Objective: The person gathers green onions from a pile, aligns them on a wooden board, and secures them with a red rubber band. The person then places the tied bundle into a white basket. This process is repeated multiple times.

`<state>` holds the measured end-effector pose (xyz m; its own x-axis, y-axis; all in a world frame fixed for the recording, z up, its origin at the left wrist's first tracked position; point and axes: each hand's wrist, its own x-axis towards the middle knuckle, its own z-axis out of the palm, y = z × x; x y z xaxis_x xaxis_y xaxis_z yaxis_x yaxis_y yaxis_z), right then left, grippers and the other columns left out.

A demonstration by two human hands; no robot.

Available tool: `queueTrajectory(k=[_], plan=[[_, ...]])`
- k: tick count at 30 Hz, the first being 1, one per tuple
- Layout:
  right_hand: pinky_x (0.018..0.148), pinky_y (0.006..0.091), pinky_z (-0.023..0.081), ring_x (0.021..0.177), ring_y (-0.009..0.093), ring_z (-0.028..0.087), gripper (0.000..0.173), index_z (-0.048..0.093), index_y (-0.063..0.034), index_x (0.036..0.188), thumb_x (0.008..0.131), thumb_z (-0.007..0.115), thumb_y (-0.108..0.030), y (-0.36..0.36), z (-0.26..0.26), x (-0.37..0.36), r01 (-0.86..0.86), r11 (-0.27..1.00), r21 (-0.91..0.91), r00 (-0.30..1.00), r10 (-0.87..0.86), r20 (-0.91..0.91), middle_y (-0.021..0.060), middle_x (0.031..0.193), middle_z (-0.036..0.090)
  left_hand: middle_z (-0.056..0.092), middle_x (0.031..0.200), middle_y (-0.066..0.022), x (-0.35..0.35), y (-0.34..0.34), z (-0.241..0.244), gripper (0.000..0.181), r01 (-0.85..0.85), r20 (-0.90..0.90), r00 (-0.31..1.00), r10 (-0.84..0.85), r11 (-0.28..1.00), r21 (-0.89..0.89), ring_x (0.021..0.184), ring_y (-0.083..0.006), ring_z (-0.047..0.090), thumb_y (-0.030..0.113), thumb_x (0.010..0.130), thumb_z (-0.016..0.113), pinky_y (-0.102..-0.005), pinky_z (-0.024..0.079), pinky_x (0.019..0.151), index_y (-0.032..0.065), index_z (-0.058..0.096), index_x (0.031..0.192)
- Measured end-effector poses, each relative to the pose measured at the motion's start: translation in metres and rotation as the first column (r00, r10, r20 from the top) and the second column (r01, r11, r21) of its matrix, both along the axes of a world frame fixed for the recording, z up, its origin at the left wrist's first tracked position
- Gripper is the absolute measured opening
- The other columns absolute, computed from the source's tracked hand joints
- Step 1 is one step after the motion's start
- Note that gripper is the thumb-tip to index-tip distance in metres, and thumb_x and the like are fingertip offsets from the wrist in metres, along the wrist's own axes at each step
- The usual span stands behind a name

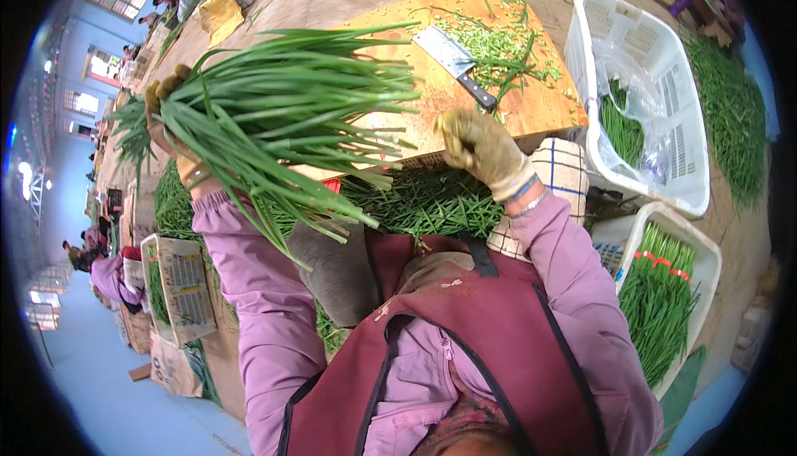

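Observation:
A large bunch of long green leafy stalks, apparently garlic chives, is gripped in my gloved left hand. The cut ends fan out to the right over the near left part of a wooden board. My right hand, in a stained yellowish glove, is curled at the board's near edge, with nothing visible in it. Just beyond it lies a cleaver, its black handle towards me. Chopped stalk ends are scattered around the blade and across the board's far right.
Loose greens lie between the board and my lap. To the right stand a white plastic crate with a plastic bag inside and another crate holding red-banded bunches. A crate stands left. Other people work farther off.

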<state>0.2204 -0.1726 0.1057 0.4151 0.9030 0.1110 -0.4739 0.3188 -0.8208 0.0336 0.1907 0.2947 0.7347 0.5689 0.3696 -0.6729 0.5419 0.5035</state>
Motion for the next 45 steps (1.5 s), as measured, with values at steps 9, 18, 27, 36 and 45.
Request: queueTrajectory(k=[9, 18, 27, 36, 45], plan=[[0.076, 0.0232, 0.047, 0.079, 0.01, 0.056, 0.015, 0.07, -0.0037, 0.097, 0.084, 0.07, -0.01, -0.029, 0.075, -0.007, 0.29, 0.952, -0.1, 0.908, -0.241, 0.342, 0.0012, 0.082, 0.064, 0.059, 0.069, -0.0119, 0.019, 0.016, 0.023, 0.022, -0.406, -0.088, 0.91, 0.406, 0.914, 0.017, 0.067, -0.0277, 0.06, 0.013, 0.091, 0.054, -0.0498, 0.054, 0.087, 0.0016, 0.056, 0.073], [0.063, 0.0278, 0.05, 0.069, 0.013, 0.06, 0.032, 0.065, 0.0019, 0.105, 0.091, 0.066, -0.027, 0.028, 0.061, 0.021, 0.403, 0.91, -0.098, 0.761, -0.273, 0.589, 0.0097, 0.083, 0.066, 0.055, 0.067, -0.0078, 0.006, -0.005, 0.032, 0.027, -0.293, -0.002, 0.956, 0.294, 0.955, 0.046, 0.069, -0.0246, 0.056, 0.019, 0.095, 0.051, -0.0455, 0.048, 0.094, 0.0064, 0.051, 0.071], [0.067, 0.0315, 0.051, 0.072, 0.017, 0.063, 0.018, 0.07, 0.0003, 0.093, 0.086, 0.067, -0.016, -0.006, 0.084, 0.023, 0.576, 0.814, -0.074, 0.674, -0.421, 0.607, 0.0064, 0.074, 0.066, 0.055, 0.073, -0.0025, -0.004, -0.037, 0.036, 0.03, 0.24, 0.067, 0.963, -0.26, 0.945, 0.222, 0.099, -0.0277, 0.059, 0.016, 0.096, 0.054, -0.0384, 0.04, 0.097, 0.0095, 0.048, 0.067], [0.116, 0.0418, 0.02, 0.143, 0.037, 0.019, 0.133, 0.017, -0.0012, 0.151, 0.052, 0.08, -0.065, 0.013, 0.123, -0.001, 0.318, 0.932, 0.175, 0.002, -0.185, 0.983, 0.0234, 0.153, 0.022, 0.052, 0.069, 0.0021, 0.023, -0.096, 0.057, 0.01, 0.252, 0.191, 0.915, -0.355, 0.873, 0.418, 0.073, -0.0127, 0.053, 0.013, 0.093, 0.055, -0.0298, 0.041, 0.081, 0.0051, 0.055, 0.087], [0.107, 0.0355, 0.039, 0.125, 0.018, 0.047, 0.104, 0.033, -0.0023, 0.145, 0.074, 0.059, -0.073, 0.024, -0.02, -0.039, -0.419, 0.88, 0.223, 0.872, 0.459, -0.172, 0.0093, 0.139, 0.048, 0.067, 0.08, -0.0089, 0.097, -0.108, -0.04, 0.022, -0.14, -0.34, 0.919, 0.199, 0.972, 0.191, 0.082, -0.0249, 0.067, 0.021, 0.088, 0.061, -0.0338, 0.055, 0.081, 0.0018, 0.064, 0.098]])
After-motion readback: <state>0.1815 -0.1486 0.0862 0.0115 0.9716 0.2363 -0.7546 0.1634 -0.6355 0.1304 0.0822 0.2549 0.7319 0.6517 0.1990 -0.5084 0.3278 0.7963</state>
